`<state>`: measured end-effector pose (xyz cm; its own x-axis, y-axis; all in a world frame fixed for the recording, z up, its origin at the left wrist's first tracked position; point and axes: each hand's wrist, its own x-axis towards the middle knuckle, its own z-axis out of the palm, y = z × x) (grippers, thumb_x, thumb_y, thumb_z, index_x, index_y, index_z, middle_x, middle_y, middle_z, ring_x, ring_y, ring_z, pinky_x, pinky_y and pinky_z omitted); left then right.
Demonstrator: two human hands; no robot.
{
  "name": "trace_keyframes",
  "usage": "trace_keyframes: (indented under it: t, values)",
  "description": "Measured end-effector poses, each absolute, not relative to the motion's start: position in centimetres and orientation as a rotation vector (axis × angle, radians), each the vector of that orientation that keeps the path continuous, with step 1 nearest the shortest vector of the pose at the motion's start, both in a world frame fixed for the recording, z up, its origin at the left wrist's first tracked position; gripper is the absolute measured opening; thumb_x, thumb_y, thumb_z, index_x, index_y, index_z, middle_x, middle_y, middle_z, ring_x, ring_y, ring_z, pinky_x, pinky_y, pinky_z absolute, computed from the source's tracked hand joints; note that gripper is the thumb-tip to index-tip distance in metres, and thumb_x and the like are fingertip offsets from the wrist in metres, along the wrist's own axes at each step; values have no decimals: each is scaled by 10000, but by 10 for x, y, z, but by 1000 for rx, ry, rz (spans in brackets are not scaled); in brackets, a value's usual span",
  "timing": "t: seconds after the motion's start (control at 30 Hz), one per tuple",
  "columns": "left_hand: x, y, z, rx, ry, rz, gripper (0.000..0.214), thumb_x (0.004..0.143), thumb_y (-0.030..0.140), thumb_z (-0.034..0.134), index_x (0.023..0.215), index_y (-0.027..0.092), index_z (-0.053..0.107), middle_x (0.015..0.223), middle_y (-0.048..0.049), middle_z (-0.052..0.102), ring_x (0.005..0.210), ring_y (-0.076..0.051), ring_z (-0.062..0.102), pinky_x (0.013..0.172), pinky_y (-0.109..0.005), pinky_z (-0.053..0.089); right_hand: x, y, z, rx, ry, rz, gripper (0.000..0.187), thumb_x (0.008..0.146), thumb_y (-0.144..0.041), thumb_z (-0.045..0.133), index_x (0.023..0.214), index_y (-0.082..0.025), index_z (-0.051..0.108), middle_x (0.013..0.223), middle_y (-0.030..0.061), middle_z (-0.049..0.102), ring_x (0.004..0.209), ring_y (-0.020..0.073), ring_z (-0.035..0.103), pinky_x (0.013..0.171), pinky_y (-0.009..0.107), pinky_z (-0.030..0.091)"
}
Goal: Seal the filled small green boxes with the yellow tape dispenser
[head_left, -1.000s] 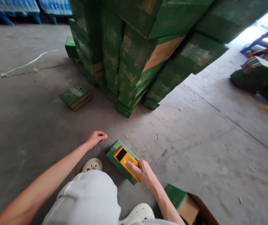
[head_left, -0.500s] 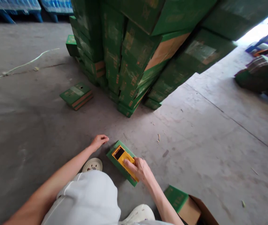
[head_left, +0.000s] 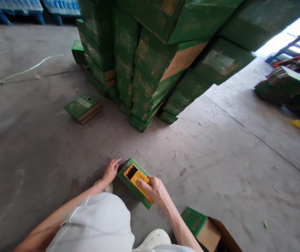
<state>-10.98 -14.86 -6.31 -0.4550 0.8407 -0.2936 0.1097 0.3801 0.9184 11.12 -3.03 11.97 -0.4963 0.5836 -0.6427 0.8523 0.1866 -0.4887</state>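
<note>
My right hand [head_left: 156, 190] is wrapped round a yellow multimeter [head_left: 138, 180] with a dark screen, thumb on its front. The multimeter lies over a small green cardboard box [head_left: 131, 161], which sits on the floor in front of my knees; whether it rests on the box or hovers just above I cannot tell. Beside the box's left end is my left hand [head_left: 111, 171], with its fingers stretched out towards the corner and nothing visible in them. Whether the fingertips touch the box is unclear.
A tall stack of green cartons [head_left: 150, 70] rises ahead. A flat green box [head_left: 83, 108] lies to its left. At lower right stands an open green carton [head_left: 196, 222]. Cartons [head_left: 281, 85] and a yellow object [head_left: 298, 124] are farther right. A pale strap [head_left: 31, 68] lies left.
My left hand has come down and nearer to me along the box's end, its pinched fingers now stretched out. My right hand keeps its grip on the multimeter. The view has shifted slightly.
</note>
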Motion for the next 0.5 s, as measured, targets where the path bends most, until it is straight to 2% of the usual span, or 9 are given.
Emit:
trace_keyframes:
  t: [0.07, 0.1, 0.2, 0.27, 0.37, 0.5]
  values:
    - [-110, -155, -52, 992, 1664, 1152, 641, 885, 176, 451, 1515, 245, 544, 1547, -113, 526, 1437, -258, 501, 1230, -462, 381, 111, -30, 121, 1348, 2163, -1211, 576, 891, -731, 580, 673, -205, 491, 573, -8, 520, 585, 140, 531, 502, 228, 270]
    - [-111, -156, -46, 1105, 1565, 1121, 728, 864, 175, 479, 1585, 273, 455, 1644, -84, 429, 1522, -263, 399, 1263, -464, 333, 110, -30, 121, 1343, 2165, -1211, 576, 887, -733, 583, 673, -207, 490, 570, -6, 525, 586, 143, 535, 501, 228, 272]
    - [-117, -147, -27, 1495, 1353, 881, 1095, 764, 245, 706, 1697, 291, 136, 1771, -71, 115, 1629, -326, 103, 1320, -513, 157, 109, -30, 125, 1332, 2152, -1232, 564, 894, -722, 583, 670, -211, 501, 558, 10, 565, 583, 162, 578, 496, 226, 293]
    - [-124, -133, -17, 1674, 1325, 716, 1323, 669, 374, 863, 1702, 268, 43, 1773, -119, 7, 1625, -392, 3, 1311, -576, 87, 108, -30, 127, 1332, 2096, -1300, 546, 907, -709, 571, 687, -212, 525, 563, 28, 617, 570, 181, 624, 494, 226, 341]
    - [-133, -111, -11, 1801, 1301, 571, 1435, 567, 589, 938, 1698, 277, 113, 1765, -154, 65, 1616, -438, 15, 1291, -622, 58, 107, -30, 128, 1333, 1994, -1433, 522, 908, -702, 574, 739, -208, 570, 585, 47, 677, 550, 206, 670, 498, 235, 415]
    - [-138, -97, -12, 1866, 1270, 566, 1412, 504, 676, 943, 1669, 258, 264, 1702, -179, 306, 1598, -428, 181, 1302, -559, 95, 111, -29, 126, 1325, 1993, -1462, 516, 898, -696, 587, 787, -194, 616, 609, 42, 692, 581, 205, 682, 493, 224, 421]
